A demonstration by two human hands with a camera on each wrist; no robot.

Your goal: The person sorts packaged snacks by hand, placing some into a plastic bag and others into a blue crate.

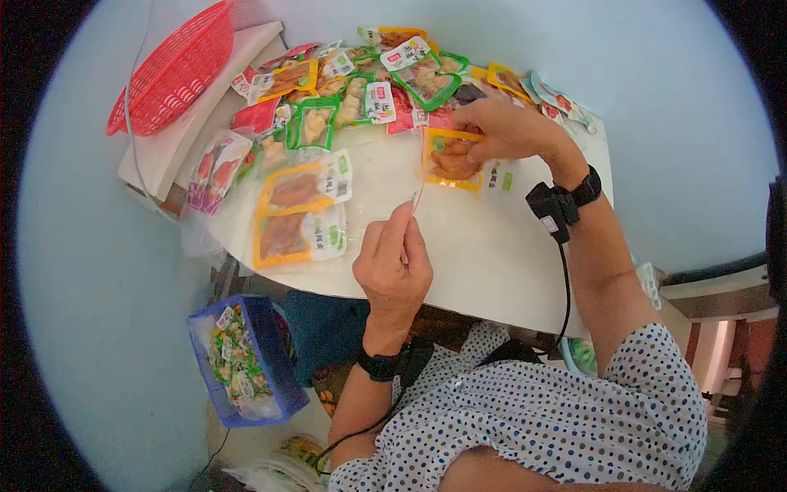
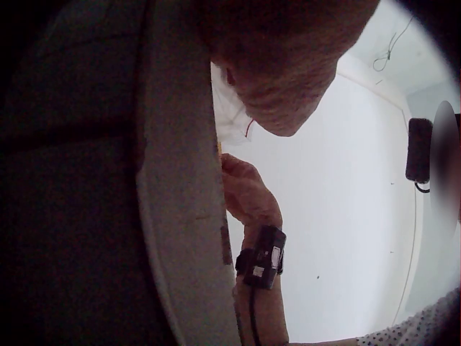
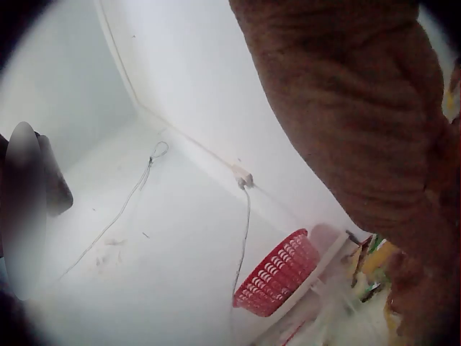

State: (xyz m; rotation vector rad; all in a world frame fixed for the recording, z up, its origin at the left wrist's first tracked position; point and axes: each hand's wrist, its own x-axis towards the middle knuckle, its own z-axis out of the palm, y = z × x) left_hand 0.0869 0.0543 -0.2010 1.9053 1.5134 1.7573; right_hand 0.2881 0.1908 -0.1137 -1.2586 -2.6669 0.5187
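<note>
Pinching: the left hand (image 1: pixel 393 266) has thumb and forefinger together on the red-lined edge of a clear bag (image 1: pixel 422 168), above the middle of the surface (image 1: pixel 492 262).
Right hand: the right hand (image 1: pixel 518 131) is clamped on a yellow packet (image 1: pixel 453 160), thumb against its front; its other fingertips are partly hidden.
Yellow packet: toward the surface's far edge, beside the bag's red line; whether it is inside the bag, I cannot tell.
Pair: two yellow-edged packets (image 1: pixel 283 205) lie side by side under clear film, toward the surface's left edge.
Pile: packets trimmed green, yellow and red (image 1: pixel 352 90) heap along the far edge.
Head view alone: a blue crate (image 1: pixel 279 361) of small packets, below the surface's near left edge.
Left wrist: the surface shows edge-on, its rim hiding most of the work; a bit of red line, whitish film and a yellow sliver peep past.
Right wrist: a small wall box (image 3: pixel 243 178) with a cord, above the red basket (image 3: pixel 277 277); the dark, blurred hand blocks the grip.
</note>
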